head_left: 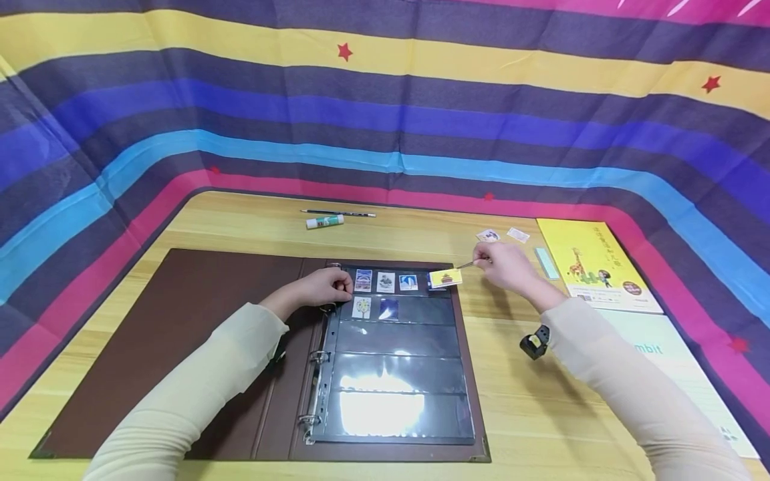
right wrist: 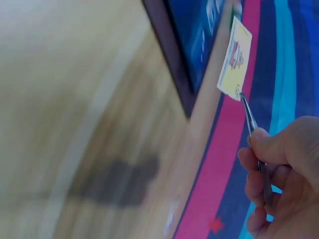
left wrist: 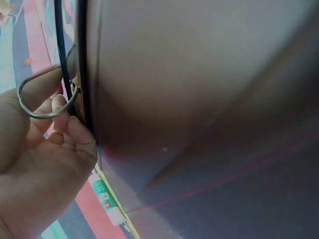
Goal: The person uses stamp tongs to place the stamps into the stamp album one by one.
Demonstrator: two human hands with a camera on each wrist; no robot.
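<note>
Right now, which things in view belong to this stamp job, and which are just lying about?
In the job:
- yellow stamp
- tweezers
- ring-binder stamp album
- probably the loose stamps

Apparently just lying about:
- pencil
- glue stick
- yellow giraffe booklet
- pale "mbit" sheet

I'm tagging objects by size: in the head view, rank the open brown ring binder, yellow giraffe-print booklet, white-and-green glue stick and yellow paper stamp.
1. Brown binder
2. Yellow booklet
3. Glue stick and yellow stamp: too alike to rank
</note>
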